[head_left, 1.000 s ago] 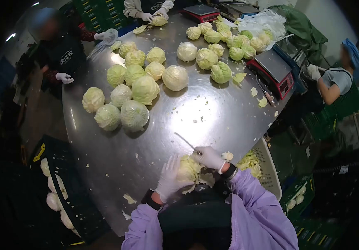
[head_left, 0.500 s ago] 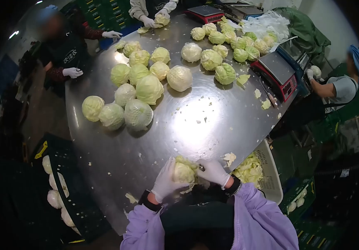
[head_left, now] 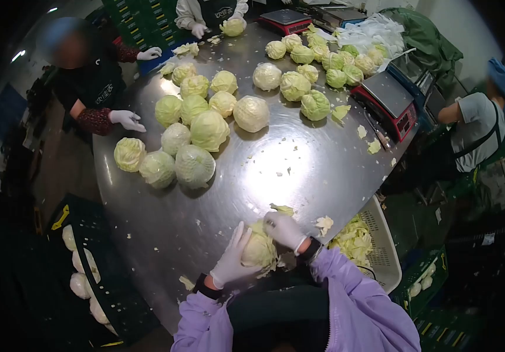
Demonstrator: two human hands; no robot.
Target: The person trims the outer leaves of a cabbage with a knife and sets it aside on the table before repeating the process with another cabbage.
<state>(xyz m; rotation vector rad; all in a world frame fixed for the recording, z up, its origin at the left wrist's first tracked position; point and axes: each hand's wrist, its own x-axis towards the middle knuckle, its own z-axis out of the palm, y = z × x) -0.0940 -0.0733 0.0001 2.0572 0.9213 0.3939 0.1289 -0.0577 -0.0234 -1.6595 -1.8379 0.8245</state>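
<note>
One left hand (head_left: 233, 259) grasps one cabbage (head_left: 259, 250); one right hand (head_left: 286, 230) touches it, grip unclear.

Held cabbage (head_left: 259, 251): supported by left hand (head_left: 233, 259)
Right hand (head_left: 286, 230): placed at cabbage's upper right
Basket (head_left: 386, 252): seen right of cabbage

Pale wall (head_left: 469, 38), dark floor (head_left: 58, 176), steel table (head_left: 164, 234).

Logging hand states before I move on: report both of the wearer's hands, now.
Left hand: holding the cabbage, cupped against its side.
Right hand: fingers curled at the cabbage; cannot tell what it holds.
</note>
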